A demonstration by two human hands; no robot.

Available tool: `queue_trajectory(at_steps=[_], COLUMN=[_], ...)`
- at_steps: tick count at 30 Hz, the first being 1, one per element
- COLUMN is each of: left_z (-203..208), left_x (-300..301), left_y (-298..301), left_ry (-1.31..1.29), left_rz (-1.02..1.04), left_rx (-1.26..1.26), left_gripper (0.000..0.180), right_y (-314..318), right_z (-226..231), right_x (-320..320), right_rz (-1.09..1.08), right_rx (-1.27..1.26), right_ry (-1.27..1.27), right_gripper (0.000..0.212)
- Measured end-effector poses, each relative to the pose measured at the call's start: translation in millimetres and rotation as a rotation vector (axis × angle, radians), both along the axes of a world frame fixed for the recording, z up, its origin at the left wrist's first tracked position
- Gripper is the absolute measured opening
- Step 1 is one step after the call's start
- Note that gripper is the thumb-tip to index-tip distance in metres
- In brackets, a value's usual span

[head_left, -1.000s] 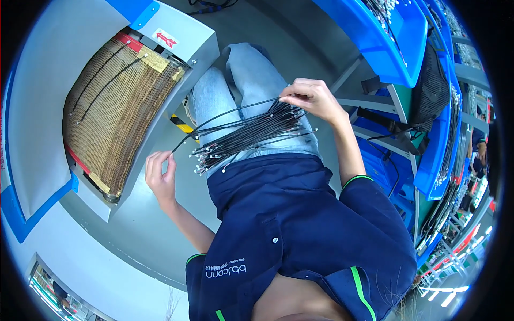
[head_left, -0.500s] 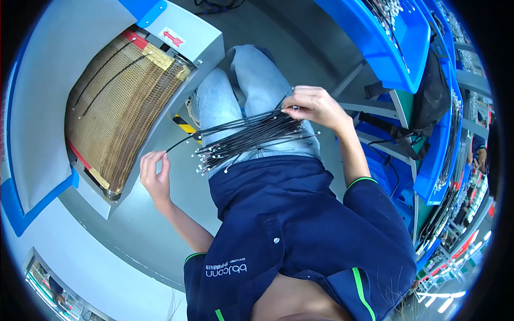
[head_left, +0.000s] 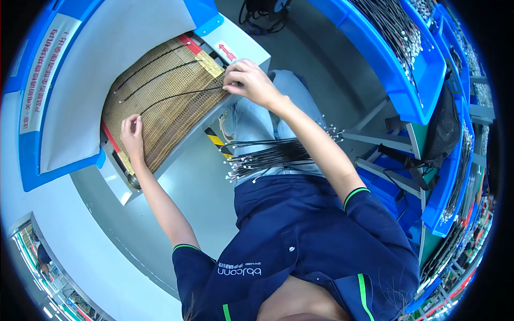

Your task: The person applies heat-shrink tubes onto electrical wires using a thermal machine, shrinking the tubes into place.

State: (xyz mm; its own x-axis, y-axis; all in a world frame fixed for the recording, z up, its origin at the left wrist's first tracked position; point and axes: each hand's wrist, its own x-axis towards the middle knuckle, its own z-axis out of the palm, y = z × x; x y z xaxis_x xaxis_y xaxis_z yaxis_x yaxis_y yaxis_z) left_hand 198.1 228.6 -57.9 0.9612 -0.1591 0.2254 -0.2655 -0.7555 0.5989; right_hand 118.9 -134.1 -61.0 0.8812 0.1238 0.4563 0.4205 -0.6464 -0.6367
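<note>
Brought over the mesh belt, one cable is pinched by left grip and right grip beside two others.

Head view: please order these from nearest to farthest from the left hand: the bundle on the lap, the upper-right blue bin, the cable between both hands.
1. Cable: at the left hand's fingertips.
2. Bundle: on the lap, to the right.
3. Blue bin: far upper right.
</note>
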Motion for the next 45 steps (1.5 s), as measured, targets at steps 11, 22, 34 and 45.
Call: queue_trajectory(at_steps=[11, 22, 34, 45], left_z=[-16.6, -47.5, -148.0, -101.5], left_x=[35.0, -77.9, -192.7, -191.9], left_y=[30.2, -93.5, -211.4, -222.2], left_ry=[-0.030, -0.008, 0.531, 0.638], left_rz=[-0.069, -0.011, -0.328, -0.347], left_rx=[0.044, -0.285, 0.040, -0.100], left_gripper=[0.015, 0.020, 0.034, 0.017], right_y=[20.8, -99.6, -143.9, -153.7], right_z=[-1.6, -77.0, -120.3, -74.1], right_x=[23.2, -142.1, -186.0, -189.5], right_rz=[-0.031, 0.107, 0.128, -0.040], right_rx=[-0.104, -0.177, -0.088, 0.095], right_ry=[0.007, 0.726, 0.719, 0.688], right_gripper=[0.017, 0.022, 0.014, 0.019])
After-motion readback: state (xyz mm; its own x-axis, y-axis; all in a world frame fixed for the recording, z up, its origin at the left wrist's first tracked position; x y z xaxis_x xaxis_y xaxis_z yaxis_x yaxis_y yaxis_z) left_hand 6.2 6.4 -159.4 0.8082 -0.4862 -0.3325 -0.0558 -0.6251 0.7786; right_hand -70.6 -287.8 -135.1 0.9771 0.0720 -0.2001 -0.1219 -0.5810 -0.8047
